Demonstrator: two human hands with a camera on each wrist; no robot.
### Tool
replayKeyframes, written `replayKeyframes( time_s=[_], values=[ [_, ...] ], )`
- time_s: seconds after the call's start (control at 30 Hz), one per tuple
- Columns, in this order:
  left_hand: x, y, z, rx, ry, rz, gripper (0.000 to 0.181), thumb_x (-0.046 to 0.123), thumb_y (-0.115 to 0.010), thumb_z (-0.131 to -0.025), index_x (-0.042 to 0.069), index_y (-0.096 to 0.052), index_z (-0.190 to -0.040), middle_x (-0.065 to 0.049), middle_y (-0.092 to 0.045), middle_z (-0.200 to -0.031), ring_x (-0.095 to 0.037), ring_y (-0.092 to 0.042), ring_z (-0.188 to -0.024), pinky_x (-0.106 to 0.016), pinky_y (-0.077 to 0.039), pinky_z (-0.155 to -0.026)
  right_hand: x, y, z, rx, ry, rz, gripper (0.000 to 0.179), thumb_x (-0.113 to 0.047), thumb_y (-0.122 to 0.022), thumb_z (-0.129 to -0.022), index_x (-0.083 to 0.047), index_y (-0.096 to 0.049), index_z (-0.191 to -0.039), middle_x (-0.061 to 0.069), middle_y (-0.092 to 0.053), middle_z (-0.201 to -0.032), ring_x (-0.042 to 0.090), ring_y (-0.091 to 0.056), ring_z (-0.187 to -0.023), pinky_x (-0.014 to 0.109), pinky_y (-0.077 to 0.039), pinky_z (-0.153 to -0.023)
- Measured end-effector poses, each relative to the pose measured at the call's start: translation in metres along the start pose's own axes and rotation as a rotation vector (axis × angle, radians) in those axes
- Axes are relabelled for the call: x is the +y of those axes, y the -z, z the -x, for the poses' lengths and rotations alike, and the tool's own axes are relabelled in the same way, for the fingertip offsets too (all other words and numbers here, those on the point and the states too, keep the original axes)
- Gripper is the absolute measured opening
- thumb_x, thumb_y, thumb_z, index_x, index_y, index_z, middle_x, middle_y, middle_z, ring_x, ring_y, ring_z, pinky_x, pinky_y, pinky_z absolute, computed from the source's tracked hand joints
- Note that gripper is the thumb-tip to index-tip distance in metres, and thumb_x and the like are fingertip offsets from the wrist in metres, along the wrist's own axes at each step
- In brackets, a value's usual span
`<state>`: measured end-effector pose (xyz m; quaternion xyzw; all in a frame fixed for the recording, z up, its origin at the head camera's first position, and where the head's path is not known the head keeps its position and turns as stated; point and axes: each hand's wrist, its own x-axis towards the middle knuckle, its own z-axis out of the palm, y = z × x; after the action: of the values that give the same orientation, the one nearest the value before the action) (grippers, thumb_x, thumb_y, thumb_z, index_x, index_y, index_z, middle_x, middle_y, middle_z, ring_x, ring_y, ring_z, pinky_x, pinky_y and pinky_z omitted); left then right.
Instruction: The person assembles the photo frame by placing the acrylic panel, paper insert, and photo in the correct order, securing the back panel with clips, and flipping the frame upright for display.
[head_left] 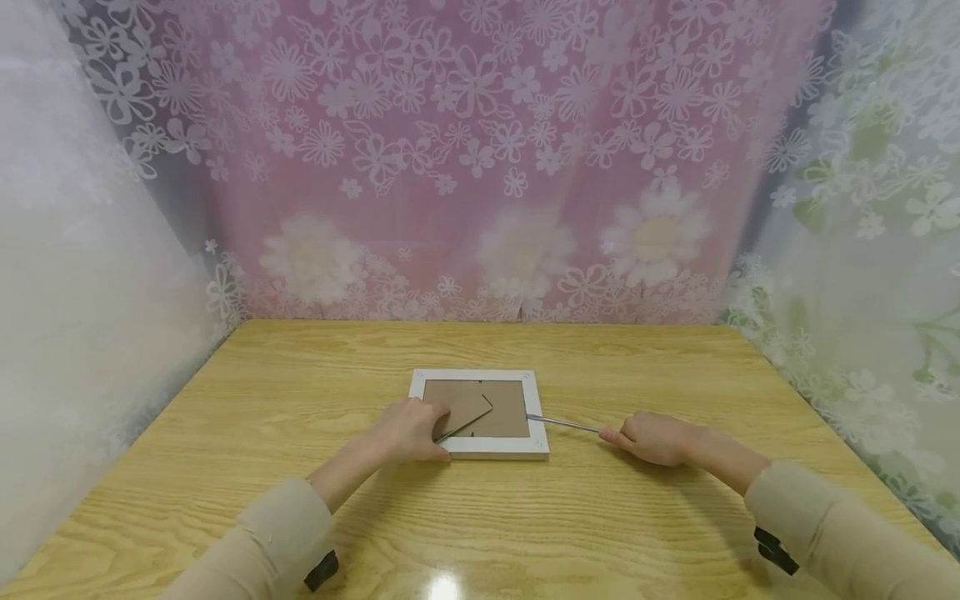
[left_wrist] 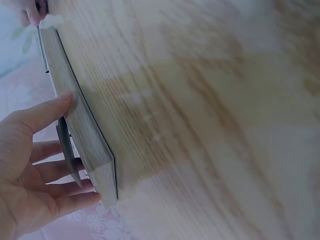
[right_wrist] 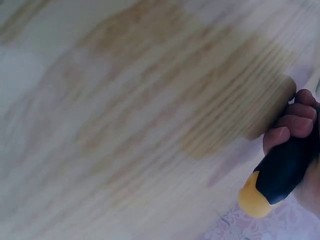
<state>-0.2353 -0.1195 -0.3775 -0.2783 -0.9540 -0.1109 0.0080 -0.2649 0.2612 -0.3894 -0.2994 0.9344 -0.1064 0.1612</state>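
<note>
A white-bordered picture frame (head_left: pixel 537 433) lies on the table with its brown backing board (head_left: pixel 508 423) facing up. From the board a stand leg (left_wrist: pixel 67 152) sticks up at a slant, close by the left fingers. My left hand (head_left: pixel 408 429) grips the frame's left side, its thumb on the near edge and the fingers spread over the back. In my right hand (head_left: pixel 660 437) is a screwdriver (head_left: pixel 570 424); its black and yellow handle (right_wrist: pixel 280 172) shows in the right wrist view. The metal tip meets the inner edge of the right border, beside the backing board.
The wood-grain table (head_left: pixel 300 367) carries the frame near its middle. Behind it hangs a pink floral curtain (head_left: pixel 450 208), and pale sheets (head_left: pixel 847 275) close in the sides. A bright light reflection (head_left: pixel 444 586) shows at the near edge.
</note>
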Motion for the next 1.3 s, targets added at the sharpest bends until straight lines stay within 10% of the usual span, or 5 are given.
replayKeyframes(
  time_s=[1.3],
  values=[
    [0.002,0.003,0.000,-0.015,0.009,-0.011,0.038,0.035,-0.082,-0.066,0.013,-0.052,-0.073,0.007,-0.039,-0.055,-0.009,-0.035,-0.053,-0.023,-0.029,-0.049,-0.030,0.038,0.001,-0.107,-0.021,0.128,0.053,-0.034,-0.037,-0.101,-0.009,-0.054,-0.058,-0.009,-0.037,-0.043,0.004,-0.039,-0.036,0.035,-0.054,-0.071]
  ],
)
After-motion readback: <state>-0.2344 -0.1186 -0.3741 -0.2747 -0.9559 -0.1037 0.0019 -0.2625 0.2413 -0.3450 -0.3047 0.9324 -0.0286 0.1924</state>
